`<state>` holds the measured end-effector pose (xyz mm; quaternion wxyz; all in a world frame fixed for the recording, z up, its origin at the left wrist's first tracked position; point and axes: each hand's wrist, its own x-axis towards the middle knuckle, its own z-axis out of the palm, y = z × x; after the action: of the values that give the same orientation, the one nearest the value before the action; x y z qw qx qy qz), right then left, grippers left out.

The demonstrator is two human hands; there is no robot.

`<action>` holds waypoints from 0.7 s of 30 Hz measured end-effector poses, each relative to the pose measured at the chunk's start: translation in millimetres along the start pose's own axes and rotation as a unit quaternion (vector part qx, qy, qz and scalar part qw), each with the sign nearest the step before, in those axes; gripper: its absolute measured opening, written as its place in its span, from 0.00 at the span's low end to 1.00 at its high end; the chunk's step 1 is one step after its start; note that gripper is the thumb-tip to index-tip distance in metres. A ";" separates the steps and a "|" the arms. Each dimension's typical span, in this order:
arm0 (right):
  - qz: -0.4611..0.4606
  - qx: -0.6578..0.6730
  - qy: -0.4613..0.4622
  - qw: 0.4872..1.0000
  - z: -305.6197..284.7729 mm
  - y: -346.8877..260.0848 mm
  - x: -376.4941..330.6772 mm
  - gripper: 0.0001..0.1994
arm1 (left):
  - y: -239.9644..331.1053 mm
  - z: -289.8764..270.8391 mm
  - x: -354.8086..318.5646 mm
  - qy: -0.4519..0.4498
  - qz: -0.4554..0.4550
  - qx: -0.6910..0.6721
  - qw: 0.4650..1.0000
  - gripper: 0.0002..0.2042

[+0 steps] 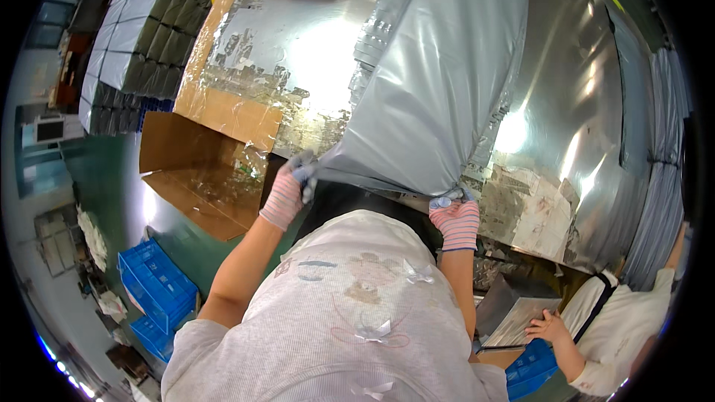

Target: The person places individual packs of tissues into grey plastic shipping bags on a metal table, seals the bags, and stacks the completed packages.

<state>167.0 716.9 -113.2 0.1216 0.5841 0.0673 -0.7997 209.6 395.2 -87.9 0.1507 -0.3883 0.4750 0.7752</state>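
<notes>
A glossy grey plastic sheet (pixel 439 82), perhaps a flattened bag, lies lengthwise over the metal table (pixel 320 52) and comes toward me to the near edge. My left hand (pixel 287 192), in a pink striped glove with grey fingertips, is closed on its near left corner and pulls that corner out to the side. At the near right corner, my right hand (pixel 455 222), gloved alike, has its fingers closed on the gathered edge. Between both hands the near edge hangs in a slack line. More grey folded layers (pixel 375 45) lie under the sheet's left side.
An open cardboard box (pixel 205 171) hangs at the table's left edge. Wrapped grey bales (pixel 141 37) are stacked far left; blue crates (pixel 158 283) stand lower left. At lower right, another person's hand (pixel 550 327) rests by a metal box (pixel 514 309). Grey sheeting (pixel 659 171) hangs at the right.
</notes>
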 end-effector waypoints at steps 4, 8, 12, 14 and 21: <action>-0.002 -0.104 0.063 0.993 19.5 -6.9 3.5 0.16 | 34.9 32.9 31.2 -0.058 0.055 -0.094 0.992 0.27; -0.033 -0.176 0.029 0.983 19.0 -20.1 20.3 0.08 | 54.2 64.5 65.8 -0.128 0.061 -0.004 0.990 0.24; -0.213 -0.280 0.034 0.936 60.1 -17.8 12.5 0.24 | 61.9 73.9 94.4 -0.162 0.134 -0.010 0.978 0.22; -0.334 -0.353 -0.011 0.874 56.4 -28.4 51.6 0.27 | 54.0 81.9 125.7 -0.118 0.068 -0.010 0.991 0.25; -0.359 -0.321 -0.177 0.858 68.2 -13.4 71.2 0.34 | 57.3 100.4 150.2 -0.075 0.201 0.376 0.901 0.30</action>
<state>80.1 704.5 -160.2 0.0162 0.2965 0.5027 -0.8119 30.8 431.8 -139.5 0.1614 -0.1393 0.7863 0.5798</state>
